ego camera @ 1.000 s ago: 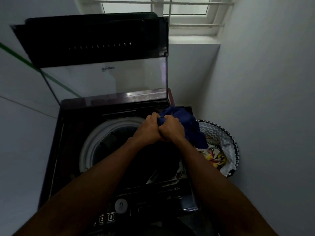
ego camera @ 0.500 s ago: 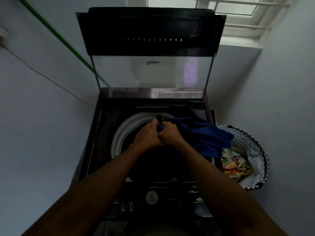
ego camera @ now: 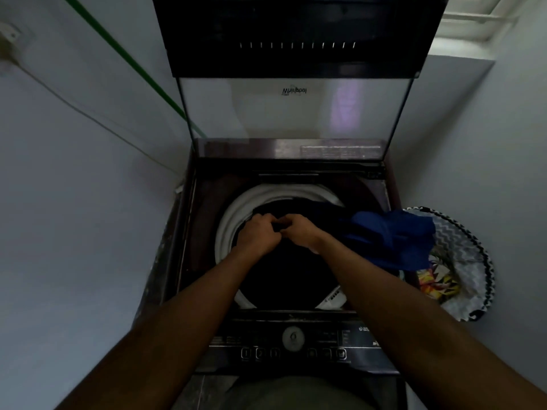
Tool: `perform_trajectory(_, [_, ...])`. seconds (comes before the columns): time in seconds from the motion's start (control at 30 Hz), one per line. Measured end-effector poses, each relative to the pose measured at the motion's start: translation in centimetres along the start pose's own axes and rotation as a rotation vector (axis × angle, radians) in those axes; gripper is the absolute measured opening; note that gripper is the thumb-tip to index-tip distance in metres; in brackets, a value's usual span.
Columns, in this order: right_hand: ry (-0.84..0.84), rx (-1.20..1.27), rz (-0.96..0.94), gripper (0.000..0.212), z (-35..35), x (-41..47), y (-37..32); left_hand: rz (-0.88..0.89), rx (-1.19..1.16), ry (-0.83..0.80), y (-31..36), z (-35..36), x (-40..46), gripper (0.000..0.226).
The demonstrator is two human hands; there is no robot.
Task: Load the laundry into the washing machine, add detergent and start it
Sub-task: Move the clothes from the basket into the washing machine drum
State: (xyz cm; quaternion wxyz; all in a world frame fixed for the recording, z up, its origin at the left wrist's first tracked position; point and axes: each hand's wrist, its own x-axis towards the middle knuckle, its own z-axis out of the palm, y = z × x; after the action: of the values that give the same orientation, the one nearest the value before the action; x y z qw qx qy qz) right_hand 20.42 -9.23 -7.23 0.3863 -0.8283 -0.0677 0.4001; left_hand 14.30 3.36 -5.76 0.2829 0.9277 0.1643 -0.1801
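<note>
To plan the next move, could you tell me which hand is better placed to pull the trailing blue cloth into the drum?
Probably the right hand: the blue cloth trails past its wrist toward the basket, while the left hand sits farther away.

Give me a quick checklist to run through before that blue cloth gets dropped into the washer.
1. Lid up and out of the way: ok.
2. Both hands holding the cloth, left hand and right hand together above the drum opening: ok.
3. Blue cloth fully over the drum: not ok, its tail trails over the machine's right edge toward the laundry basket.
4. Room left in the drum: cannot tell, the inside is too dark.
5. Detergent at hand: cannot tell, none in view.
</note>
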Motion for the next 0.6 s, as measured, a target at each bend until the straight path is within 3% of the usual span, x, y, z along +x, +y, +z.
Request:
perform_trajectory(0.07, [-0.035,-0.082,0.013,0.026,0.4,0.4,0.8,0.005,0.020,-0.051,-0.3,0.3,0.3,0.040])
perform_trajectory(0.13, [-0.018,-0.355,0.050,0.034,0.2,0.4,1.7,0.022,-0.004,-0.078,-0.3,0.7,0.4,0.045])
perform_trajectory(0.23, [0.192,-0.893,0.063,0.043,-0.7,-0.3,3.5,0.053,-0.021,-0.100,-0.1,1.3,1.0,0.047])
perform_trajectory(0.3, [0.271,-1.028,0.067,0.042,-1.5,-0.6,4.7,0.079,-0.030,-0.110,0.3,1.7,1.3,0.045])
perform_trajectory(0.43, [0.148,-0.728,0.210,0.048,-3.0,0.1,6.0,0.106,-0.042,-0.123,1.1,2.3,1.6,0.044])
perform_trajectory(0.6, [0.217,-0.517,0.008,0.009,-2.5,0.8,5.2,0.106,-0.052,-0.128,2.1,2.4,1.6,0.048])
